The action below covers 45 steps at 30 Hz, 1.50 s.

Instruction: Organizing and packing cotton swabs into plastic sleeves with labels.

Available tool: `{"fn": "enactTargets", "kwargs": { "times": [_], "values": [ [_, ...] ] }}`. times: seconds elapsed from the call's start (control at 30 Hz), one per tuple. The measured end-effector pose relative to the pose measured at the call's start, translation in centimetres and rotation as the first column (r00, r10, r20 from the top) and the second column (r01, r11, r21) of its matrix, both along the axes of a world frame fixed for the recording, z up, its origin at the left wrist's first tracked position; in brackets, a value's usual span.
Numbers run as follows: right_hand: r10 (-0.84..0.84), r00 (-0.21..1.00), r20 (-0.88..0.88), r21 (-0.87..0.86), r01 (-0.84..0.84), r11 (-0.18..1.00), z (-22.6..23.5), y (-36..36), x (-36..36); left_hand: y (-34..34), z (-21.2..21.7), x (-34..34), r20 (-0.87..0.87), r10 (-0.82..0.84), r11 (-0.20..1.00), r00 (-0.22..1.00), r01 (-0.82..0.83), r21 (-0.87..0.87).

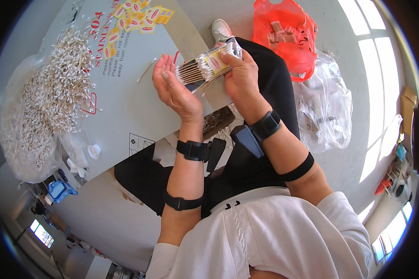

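Head view: right of the loose swab pile, the right hand has its fingers clamped on a swab packet. Nearer that pile, the left hand has fingers extended, thumb apart.

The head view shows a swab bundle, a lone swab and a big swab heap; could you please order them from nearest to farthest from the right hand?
1. Swab bundle: held in the right hand.
2. Lone swab: on the gray surface, to the left.
3. Big swab heap: farther left.
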State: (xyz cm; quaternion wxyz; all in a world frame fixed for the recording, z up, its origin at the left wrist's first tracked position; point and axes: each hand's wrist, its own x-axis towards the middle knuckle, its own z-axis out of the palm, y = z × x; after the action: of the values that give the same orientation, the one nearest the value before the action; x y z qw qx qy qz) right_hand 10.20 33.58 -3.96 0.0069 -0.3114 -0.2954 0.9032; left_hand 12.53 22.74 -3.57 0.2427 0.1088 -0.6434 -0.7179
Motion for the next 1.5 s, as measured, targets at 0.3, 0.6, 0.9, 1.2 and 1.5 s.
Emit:
{"fn": "enactTargets", "kwargs": {
  "times": [0.3, 0.6, 0.9, 1.2, 1.5],
  "values": [
    [0.282, 0.939, -0.198, 0.335, -0.206, 0.92, 1.6, 4.4, -0.2, -0.8, 0.3, 0.4, 0.04, 0.064, 0.994, 0.997, -0.061, -0.089],
    [0.343, 0.918, -0.201, -0.01, -0.352, 0.936, -1.7, 4.7, -2.2, 0.7, 0.9, 0.5, 0.089, -0.004, 0.992, 0.996, 0.015, -0.123],
    [0.404, 0.876, -0.263, 0.379, -0.291, 0.878, -1.0, 2.1, -1.2, 1.3, 0.8, 0.5, 0.083, 0.026, 0.992, 0.996, -0.016, -0.128],
    [0.448, 0.844, -0.295, 0.583, -0.213, 0.784, -0.8, 2.2, -1.0, 0.9, 0.6, 0.8, 0.116, 0.035, 0.987, 0.993, -0.016, -0.163],
    [0.453, 0.84, -0.297, 0.612, -0.197, 0.766, -1.0, 2.0, -1.1, 1.8, 0.3, 0.6, 0.067, -0.044, 0.995, 0.997, 0.05, -0.084]
  ]
}}
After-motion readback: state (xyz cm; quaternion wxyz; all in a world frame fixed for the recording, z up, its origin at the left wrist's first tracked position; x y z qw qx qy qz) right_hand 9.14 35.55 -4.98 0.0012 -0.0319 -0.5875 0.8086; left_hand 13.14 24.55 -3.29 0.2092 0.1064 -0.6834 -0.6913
